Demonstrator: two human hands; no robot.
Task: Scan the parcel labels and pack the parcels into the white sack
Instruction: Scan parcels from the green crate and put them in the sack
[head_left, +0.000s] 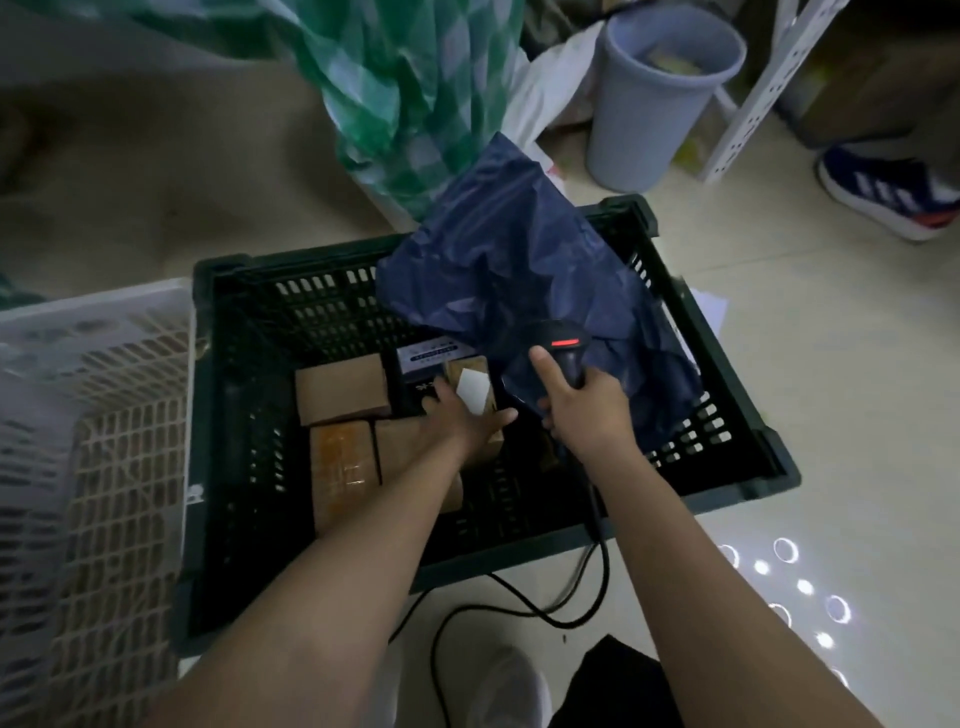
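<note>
Scan step underway: L hand on a labelled box, R hand aiming the scanner.

Nearest, black scanner cable (524, 605) trails over pale tiled floor (831, 395). In black slatted plastic crate (727, 447), left hand (462, 415) grips small brown cardboard box w/ white label (474, 389); right hand (582, 402) holds black handheld barcode scanner (563, 345), forefinger out, red light on. Other brown cardboard parcels (343, 387) lie beside; dark blue plastic mailer bag (519, 260) slumps over far corner. White sack: can't tell which, if in view. Next, prob.: tilt label to the beam, then carry box to sack.

small brown parcel (475, 389) with white label tilts in the black crate (727, 415), beside navy polybag (519, 260).
</note>
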